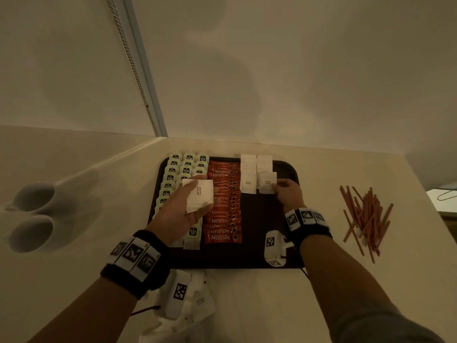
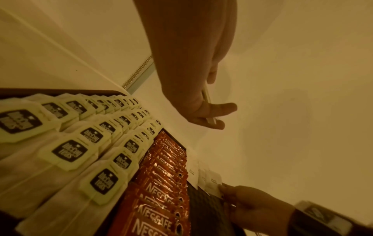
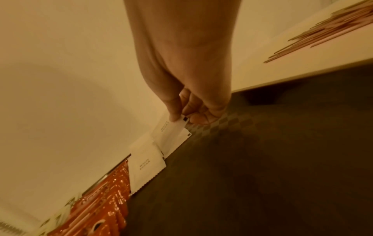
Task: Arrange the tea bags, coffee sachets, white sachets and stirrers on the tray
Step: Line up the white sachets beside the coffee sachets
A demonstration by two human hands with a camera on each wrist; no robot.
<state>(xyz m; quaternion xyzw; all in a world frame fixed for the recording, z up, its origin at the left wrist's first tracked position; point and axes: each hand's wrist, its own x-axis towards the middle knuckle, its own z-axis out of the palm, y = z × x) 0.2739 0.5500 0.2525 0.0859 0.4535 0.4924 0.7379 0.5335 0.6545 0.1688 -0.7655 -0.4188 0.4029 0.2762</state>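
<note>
I see right hand (image 1: pixel 288 193) pinching sachet (image 1: pixel 267 183) into row | left hand (image 1: pixel 184 206) holding spares (image 1: pixel 199 195) ready | stirrers (image 1: pixel 364 216) beyond right hand, off tray (image 1: pixel 249 258).

The head camera looked down from above the tray (image 1: pixel 284 167), while both wrist cameras viewed low and close along it, sharing its coffee sachets (image 2: pixel 161 175).

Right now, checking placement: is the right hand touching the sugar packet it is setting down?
Touching. The right wrist view shows the right hand pinching the sugar packet by its corner.
</note>
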